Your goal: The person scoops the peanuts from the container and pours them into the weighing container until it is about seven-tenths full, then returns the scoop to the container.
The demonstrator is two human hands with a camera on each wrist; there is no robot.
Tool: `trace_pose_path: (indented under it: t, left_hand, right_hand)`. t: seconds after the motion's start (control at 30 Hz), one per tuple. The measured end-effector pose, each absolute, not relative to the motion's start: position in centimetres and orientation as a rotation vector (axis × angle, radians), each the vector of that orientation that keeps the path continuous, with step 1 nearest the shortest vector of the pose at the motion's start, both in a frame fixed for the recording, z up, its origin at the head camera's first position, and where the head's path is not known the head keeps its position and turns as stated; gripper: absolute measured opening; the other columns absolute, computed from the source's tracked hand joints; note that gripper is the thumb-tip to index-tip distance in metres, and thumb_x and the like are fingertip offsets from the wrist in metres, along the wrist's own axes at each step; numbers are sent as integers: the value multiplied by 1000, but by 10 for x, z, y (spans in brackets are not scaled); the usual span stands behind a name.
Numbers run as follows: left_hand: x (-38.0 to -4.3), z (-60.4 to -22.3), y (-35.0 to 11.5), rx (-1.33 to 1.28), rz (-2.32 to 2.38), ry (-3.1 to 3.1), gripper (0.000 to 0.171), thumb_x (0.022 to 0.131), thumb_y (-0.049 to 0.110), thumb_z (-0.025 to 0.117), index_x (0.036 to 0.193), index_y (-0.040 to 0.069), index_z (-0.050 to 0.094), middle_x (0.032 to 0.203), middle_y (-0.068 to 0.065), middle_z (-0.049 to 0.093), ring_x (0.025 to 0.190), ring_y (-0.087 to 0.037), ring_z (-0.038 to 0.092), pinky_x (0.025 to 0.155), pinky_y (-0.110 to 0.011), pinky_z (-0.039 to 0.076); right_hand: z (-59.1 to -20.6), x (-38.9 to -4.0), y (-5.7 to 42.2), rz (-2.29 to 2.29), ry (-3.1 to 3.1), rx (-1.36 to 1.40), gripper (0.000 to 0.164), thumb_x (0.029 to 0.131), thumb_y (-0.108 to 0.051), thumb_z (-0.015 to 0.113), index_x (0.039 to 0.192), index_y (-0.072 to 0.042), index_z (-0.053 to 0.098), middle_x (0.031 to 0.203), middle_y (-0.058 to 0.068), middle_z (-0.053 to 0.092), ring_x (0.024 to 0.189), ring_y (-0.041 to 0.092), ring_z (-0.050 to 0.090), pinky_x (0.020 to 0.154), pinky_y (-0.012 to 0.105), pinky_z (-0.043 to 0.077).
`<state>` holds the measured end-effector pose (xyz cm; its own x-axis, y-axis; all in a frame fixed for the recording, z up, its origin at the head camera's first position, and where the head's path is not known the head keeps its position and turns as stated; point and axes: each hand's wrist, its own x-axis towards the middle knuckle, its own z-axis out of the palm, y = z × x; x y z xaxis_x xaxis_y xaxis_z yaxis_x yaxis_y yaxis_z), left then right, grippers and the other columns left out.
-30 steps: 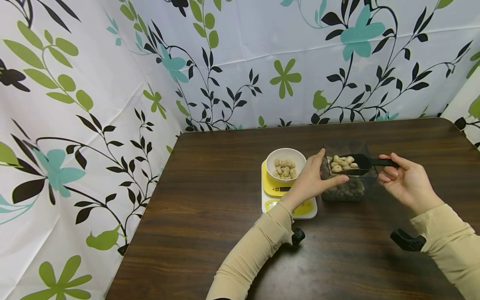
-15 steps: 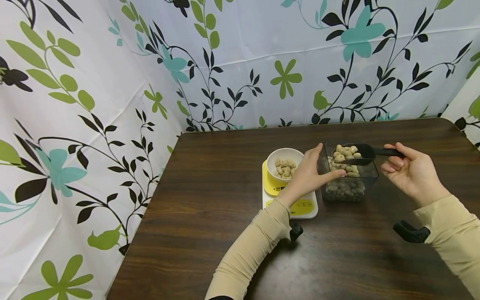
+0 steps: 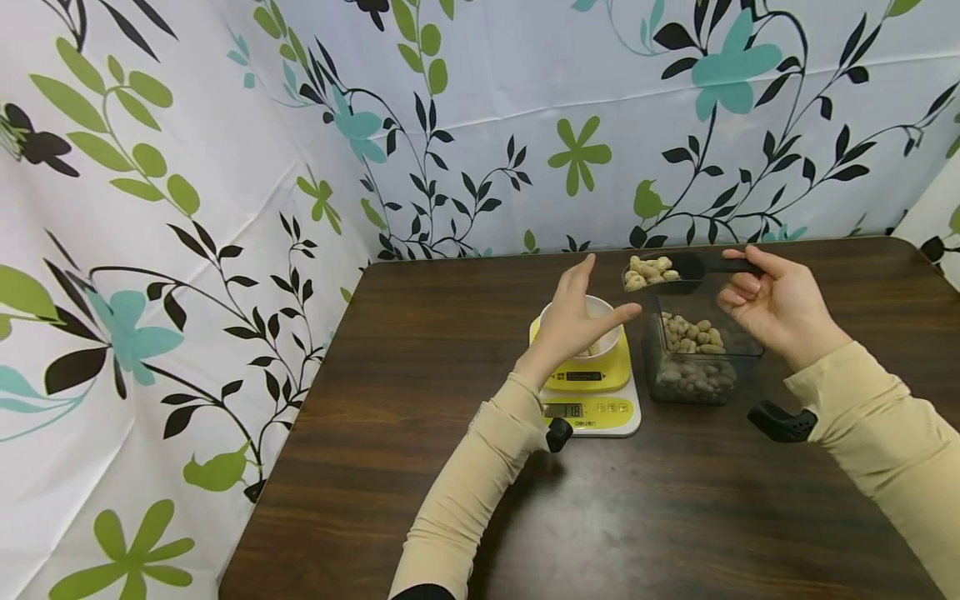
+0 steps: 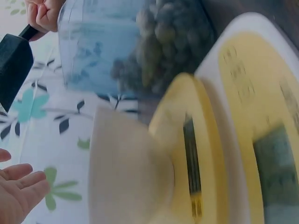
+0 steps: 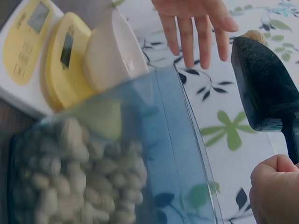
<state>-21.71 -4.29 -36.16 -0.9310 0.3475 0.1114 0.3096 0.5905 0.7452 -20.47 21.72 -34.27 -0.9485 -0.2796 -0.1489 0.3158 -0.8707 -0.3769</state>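
Note:
My right hand [image 3: 776, 304] grips the handle of a black scoop [image 3: 693, 273] that carries several peanuts [image 3: 649, 272]. The scoop hangs above the far left part of a clear plastic container [image 3: 738, 367], partly filled with unshelled peanuts [image 5: 88, 172]. Over the white bowl [image 3: 603, 317], my left hand [image 3: 570, 321] spreads its fingers and holds nothing. It hides much of the bowl and the peanuts inside. The bowl stands on the yellow platform of a white and yellow kitchen scale [image 3: 611, 412], its display [image 3: 564, 410] lit.
The scale and the container stand side by side on a dark wooden table [image 3: 390, 400]. Behind the table's far edge hangs a white curtain [image 3: 480, 75] with a leaf and flower print. A black wrist strap [image 3: 783, 422] shows at the right sleeve.
The loaded scoop rose out of the container and moved left and away with the right hand. My left hand let go of the container's rim and shifted left over the bowl.

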Motion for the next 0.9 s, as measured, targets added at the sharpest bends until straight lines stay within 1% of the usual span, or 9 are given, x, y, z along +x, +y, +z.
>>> trace_pose_path:
  t: [0.13, 0.23, 0.37, 0.43, 0.67, 0.9]
  left_hand:
    - [-220, -369, -60, 487, 1351, 2763, 95, 80, 55, 65, 151, 27, 10, 156, -4, 17, 142, -24, 24, 110, -49, 32]
    - [-218, -379, -69, 423, 1400, 2755, 96, 79, 55, 66, 151, 26, 10, 156, -4, 15, 143, -25, 23, 109, -50, 32]
    - [-213, -390, -77, 363, 1403, 2761, 99, 78, 54, 68, 152, 23, 9, 156, -5, 13, 143, -25, 20, 110, -50, 30]
    - [-211, -396, -79, 348, 1387, 2765, 101, 77, 52, 69, 152, 21, 9, 157, -6, 13, 144, -25, 19, 111, -49, 29]
    - [-209, -410, -78, 328, 1313, 2750, 110, 72, 52, 74, 152, 24, 4, 157, -8, 9, 144, -27, 17, 109, -51, 32]
    - [-208, -417, -77, 358, 1270, 2769, 115, 69, 50, 78, 152, 21, 3, 156, -12, 9, 143, -31, 19, 108, -51, 33]
  right_hand:
    - [-342, -211, 198, -2730, 675, 170, 21, 99, -20, 45, 106, -2, 51, 63, 6, 36, 52, 16, 23, 56, 28, 17]
    - [-344, -215, 188, -2694, 707, 152, 21, 99, -21, 45, 106, -2, 51, 63, 5, 33, 54, 16, 20, 57, 28, 15]
    - [-348, -218, 177, -2639, 753, 114, 22, 100, -20, 42, 104, -2, 52, 61, 4, 30, 56, 15, 15, 58, 28, 13]
    - [-350, -219, 173, -2616, 803, 117, 23, 100, -21, 41, 102, -2, 53, 59, 3, 30, 56, 14, 15, 58, 27, 12]
    - [-353, -217, 171, -2559, 998, 142, 21, 99, -24, 43, 100, -5, 54, 59, 2, 36, 55, 13, 18, 57, 27, 12]
    - [-354, -218, 171, -2511, 1141, 128, 22, 98, -26, 45, 98, -7, 56, 60, -1, 37, 54, 12, 23, 56, 27, 14]
